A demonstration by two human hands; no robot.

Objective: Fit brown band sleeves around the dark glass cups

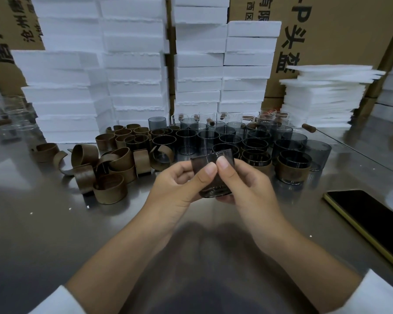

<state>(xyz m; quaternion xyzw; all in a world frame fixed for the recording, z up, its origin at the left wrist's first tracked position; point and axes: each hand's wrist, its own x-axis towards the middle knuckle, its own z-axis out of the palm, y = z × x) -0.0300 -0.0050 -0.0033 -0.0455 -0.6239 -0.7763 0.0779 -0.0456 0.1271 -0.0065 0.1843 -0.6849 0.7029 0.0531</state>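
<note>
Both my hands hold one dark glass cup (213, 189) above the steel table, just in front of me. A brown band sleeve (200, 164) is wrapped round its upper part. My left hand (179, 184) grips the cup from the left, thumb pressed on the band. My right hand (245, 182) grips it from the right, thumb beside the left thumb. Loose brown bands (110, 165) lie in a heap to the left. Several bare dark cups (213, 139) stand in rows behind, and a cup with a band fitted (293, 168) stands to the right.
Stacks of white foam blocks (132, 64) and cardboard boxes (340, 32) wall off the back of the table. A dark phone (370, 214) lies flat at the right. Clear glasses (16, 123) stand at the far left.
</note>
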